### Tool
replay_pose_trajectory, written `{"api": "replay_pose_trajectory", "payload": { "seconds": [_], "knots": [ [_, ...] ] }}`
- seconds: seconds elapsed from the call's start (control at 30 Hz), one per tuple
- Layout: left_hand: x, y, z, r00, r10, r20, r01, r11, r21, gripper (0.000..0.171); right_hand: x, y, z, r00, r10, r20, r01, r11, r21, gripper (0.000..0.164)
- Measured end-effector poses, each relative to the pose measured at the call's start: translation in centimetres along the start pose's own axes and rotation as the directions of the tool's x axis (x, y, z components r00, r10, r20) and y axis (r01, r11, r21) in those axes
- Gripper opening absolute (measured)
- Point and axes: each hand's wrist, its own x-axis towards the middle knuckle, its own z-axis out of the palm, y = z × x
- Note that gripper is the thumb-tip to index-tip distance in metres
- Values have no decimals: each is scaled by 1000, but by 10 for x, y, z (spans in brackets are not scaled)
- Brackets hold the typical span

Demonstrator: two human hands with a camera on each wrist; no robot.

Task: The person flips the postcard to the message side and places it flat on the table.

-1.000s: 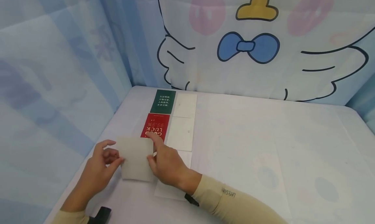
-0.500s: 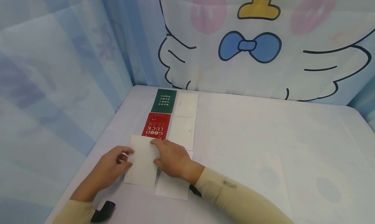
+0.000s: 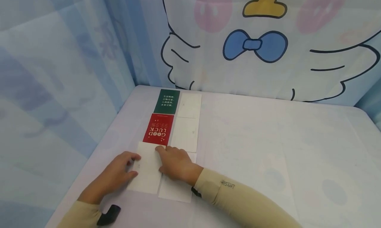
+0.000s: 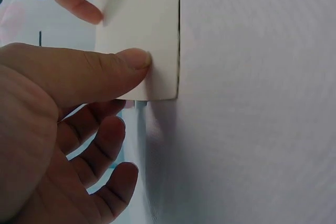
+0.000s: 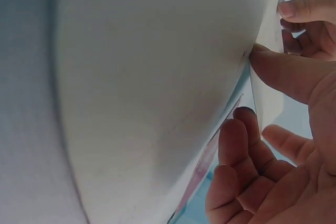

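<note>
Card of pale off-white paper point(image 3: 148, 178), rectangular, right here under my fingertips, on the near side of the red rectangular card printed GOOD LUCK point(image 3: 158, 128), and it's tight: the far edge meets the red card's near edge, and I can't tell whether they touch or overlap.

Here's the danger, as I judge it! Too hard a push toward the red card and my card could ride up over it, or nudge it into the dark green card with white lettering point(image 3: 167, 102) just beyond. One hand pressing harder than the other could twist my card out of line with the red one. And my right knuckles hang over the neighbouring off-white paper card point(image 3: 175, 191), nearer me and to the right of the red one; a careless brush could drag it askew.

Now the hands! My right hand point(image 3: 178, 164) reaches in from the right of the red card, palm side inward, thumb and forefinger bent round my card's far right corner, gripping it lightly, other fingers curled. My left hand point(image 3: 117, 171) comes from the opposite side, thumb overlapping the left edge, forefinger bent against it farther along; whether they pinch or merely press, I can't tell.
</note>
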Motion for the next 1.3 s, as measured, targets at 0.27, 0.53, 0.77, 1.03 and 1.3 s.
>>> {"api": "replay_pose_trajectory", "payload": {
  "seconds": [0.27,0.53,0.77,1.03,1.3],
  "knots": [
    [0,0,1,999,-35,23,35,999,19,51,4,-2,5,1000,-8,20,9,999,-46,62],
    [1,-1,0,999,43,17,-44,996,76,51,4,-4,5,999,-11,-31,5,978,-208,54],
    [0,-2,-1,993,113,26,-116,984,135,49,3,-6,5,998,-60,-13,53,950,-308,51],
    [2,0,-7,993,110,50,-116,981,153,49,5,-5,4,998,-56,1,54,962,-269,50],
    [24,4,-20,993,120,-14,-119,992,28,58,10,9,-21,998,-39,-50,33,993,-109,60]
  ]
}}
